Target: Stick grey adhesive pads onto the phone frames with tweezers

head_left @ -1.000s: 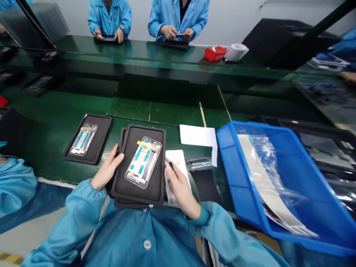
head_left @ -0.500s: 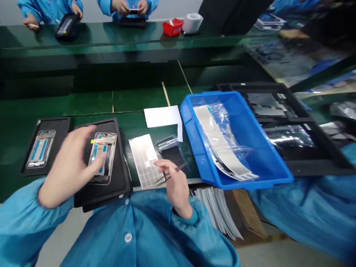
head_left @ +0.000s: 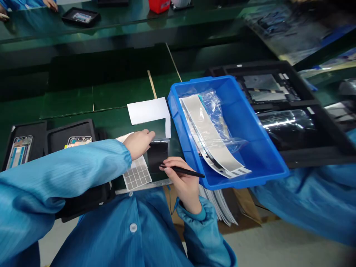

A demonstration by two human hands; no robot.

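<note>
My left hand reaches across to the right, its fingers together and pressing on the top edge of a dark sheet in clear plastic on the green bench. My right hand is closed on black tweezers, whose tip touches the sheet's right side. A sheet of small grey squares lies partly under my left wrist. Behind my left sleeve, a black tray holds a phone frame.
A blue bin holding long grey strips in plastic stands to the right. White paper lies behind the sheet. A second black tray with a phone frame sits far left. Black trays fill the right side. Another person's blue sleeve is at right.
My left hand left the phone-frame tray and crossed right onto the dark sheet. My right hand shifted the tweezers from the grid sheet to the dark sheet. The view swung right and down.
</note>
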